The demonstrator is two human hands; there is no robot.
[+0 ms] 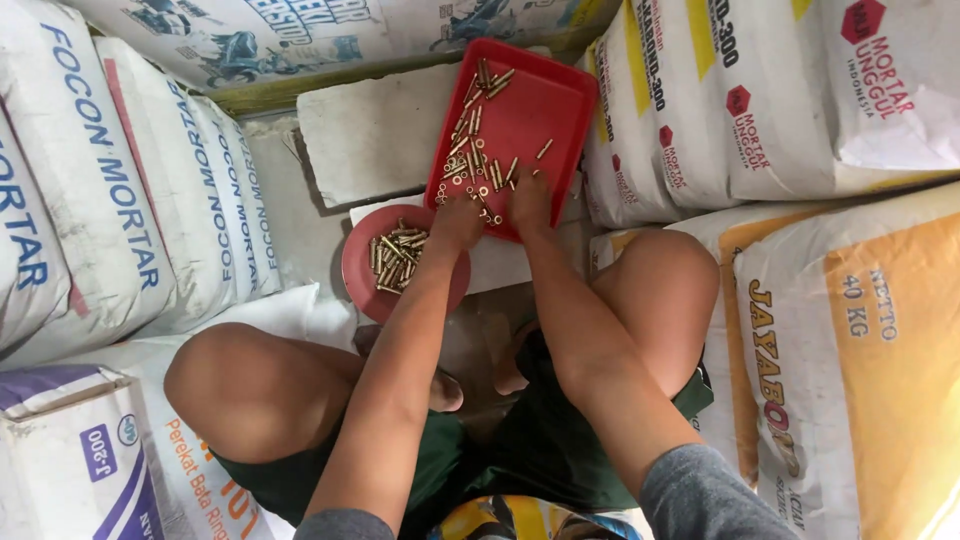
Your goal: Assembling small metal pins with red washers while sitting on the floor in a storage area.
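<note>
Stacked woven sacks [120, 190] of white and orange-yellow plastic weave wall in a narrow strip of pale concrete floor [300, 220], where I sit with both bare knees raised. Two flat whitish blocks [375, 130] with rough, chipped edges lie ahead of me and carry the ware.

One rectangular red tray [540, 105] of smooth moulded plastic, with rounded corners and a low rim, rests tilted on the blocks. Across its near-left part lie several dozen small brass-coloured metal pieces [478, 150]: short cylindrical sleeves and a few ring-shaped ones, shiny and hard-edged, too many and too small to count exactly.

One round red bowl [362, 278] of the same smooth plastic sits just left of the tray's near corner. It holds a loose heap of similar brass sleeves [398, 255], perhaps two dozen.

My left hand [458, 220] reaches over the bowl's far rim to the tray's near edge, fingers bent down among the pieces. My right hand [530, 200] rests on the tray's near edge beside it, fingers curled onto the pieces. Whether either is pinching one, I cannot tell.
</note>
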